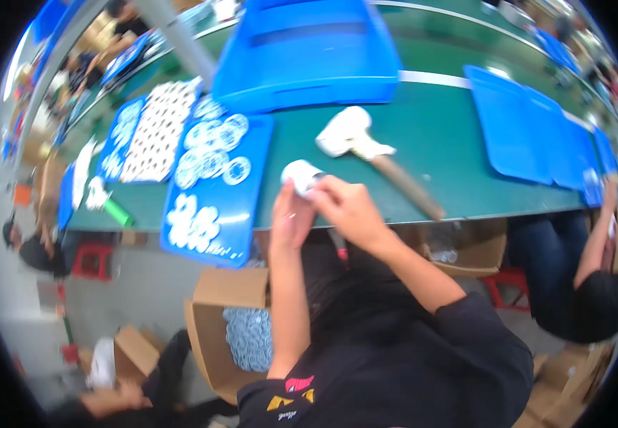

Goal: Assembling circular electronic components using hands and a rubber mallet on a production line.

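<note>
Fingers (321,191) of the right hand (348,210) are pinching a small white cylindrical part (300,175) — left hand (289,221) just beneath, half-curled, touching it.

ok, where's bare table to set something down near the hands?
Bare green table lies between the mallet and the flat blue trays on the right. The left is crowded: ring-covered blue tray, perforated white sheet, big blue bin behind.

Bright even light, motion-blurred, fisheye-warped edges
</note>
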Demonstrator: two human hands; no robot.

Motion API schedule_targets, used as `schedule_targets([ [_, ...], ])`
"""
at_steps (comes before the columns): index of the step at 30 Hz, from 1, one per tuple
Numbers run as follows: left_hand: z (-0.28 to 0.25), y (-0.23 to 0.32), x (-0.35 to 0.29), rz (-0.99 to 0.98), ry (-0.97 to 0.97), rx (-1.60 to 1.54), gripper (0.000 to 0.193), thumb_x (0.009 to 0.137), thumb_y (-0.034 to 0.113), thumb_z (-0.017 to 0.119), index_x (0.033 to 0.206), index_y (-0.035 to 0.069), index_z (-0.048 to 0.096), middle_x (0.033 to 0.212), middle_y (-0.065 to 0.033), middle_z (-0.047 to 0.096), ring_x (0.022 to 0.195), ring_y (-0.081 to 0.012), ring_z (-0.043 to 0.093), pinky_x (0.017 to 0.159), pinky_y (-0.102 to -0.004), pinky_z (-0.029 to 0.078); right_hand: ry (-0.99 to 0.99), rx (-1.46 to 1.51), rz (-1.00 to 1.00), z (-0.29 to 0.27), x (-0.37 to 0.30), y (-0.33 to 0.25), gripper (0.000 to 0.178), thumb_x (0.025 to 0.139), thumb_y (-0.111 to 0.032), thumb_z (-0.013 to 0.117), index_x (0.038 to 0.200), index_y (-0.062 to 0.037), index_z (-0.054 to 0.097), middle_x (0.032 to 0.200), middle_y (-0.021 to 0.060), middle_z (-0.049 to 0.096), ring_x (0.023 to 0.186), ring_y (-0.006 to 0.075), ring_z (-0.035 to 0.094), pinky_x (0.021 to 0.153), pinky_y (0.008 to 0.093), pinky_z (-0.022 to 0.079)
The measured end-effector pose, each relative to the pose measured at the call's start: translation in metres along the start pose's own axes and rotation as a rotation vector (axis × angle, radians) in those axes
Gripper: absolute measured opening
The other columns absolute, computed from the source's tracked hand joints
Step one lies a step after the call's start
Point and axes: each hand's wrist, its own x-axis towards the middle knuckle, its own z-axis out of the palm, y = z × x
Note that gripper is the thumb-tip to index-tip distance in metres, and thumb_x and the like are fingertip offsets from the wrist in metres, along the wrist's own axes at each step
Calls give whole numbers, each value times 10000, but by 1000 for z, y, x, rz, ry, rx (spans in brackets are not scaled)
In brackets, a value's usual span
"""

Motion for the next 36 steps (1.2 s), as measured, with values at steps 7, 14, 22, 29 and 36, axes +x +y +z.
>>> schedule_targets([
  [7, 22, 1, -1, -40, -61, 295, 593, 1130, 435, 461, 1464, -55, 467, 1389, -178, 599, 1259, -289, 596, 1110, -439, 453, 176, -224, -114, -16, -6, 8, 324, 926, -248, 786, 1138, -25, 684, 904, 115, 627, 774, 233, 646, 691, 360, 513],
  [14, 21, 4, 4, -112, -78, 373, 722, 1131, 519, 381, 1563, -60, 361, 1552, -271, 458, 1438, -357, 471, 1219, -445, 371, 440, 206, -33, -86, 0, 40, 144, 1016, -143, 707, 1118, -49, 668, 1203, 67, 616, 1033, 161, 662, 890, 313, 575],
  [22, 24, -1, 4, -103, -71, 397, 598, 1122, 405, 477, 1487, -66, 442, 1442, -257, 562, 1311, -329, 586, 1131, -434, 465, 826, 985, 78, -314, -41, 56, 365, 1078, -318, 590, 1293, -23, 574, 1285, 201, 671, 1196, 390, 669, 1079, 588, 536],
  [29, 18, 6, -1, -73, -68, 349, 575, 1124, 405, 473, 1471, -52, 459, 1388, -240, 603, 1261, -311, 615, 1093, -424, 489, 813, 638, 267, -403, -59, 68, 281, 976, -235, 725, 1196, -91, 627, 1096, 89, 677, 986, 249, 700, 847, 512, 619],
  [36, 22, 2, 1, -115, -3, 328, 608, 1131, 470, 427, 1436, -51, 494, 1325, -239, 645, 1208, -310, 644, 1074, -430, 507, 634, -1286, 370, -499, -31, 100, 783, 771, -335, 870, 1347, 82, 541, 938, 230, 728, 856, 310, 753, 657, 436, 621],
])
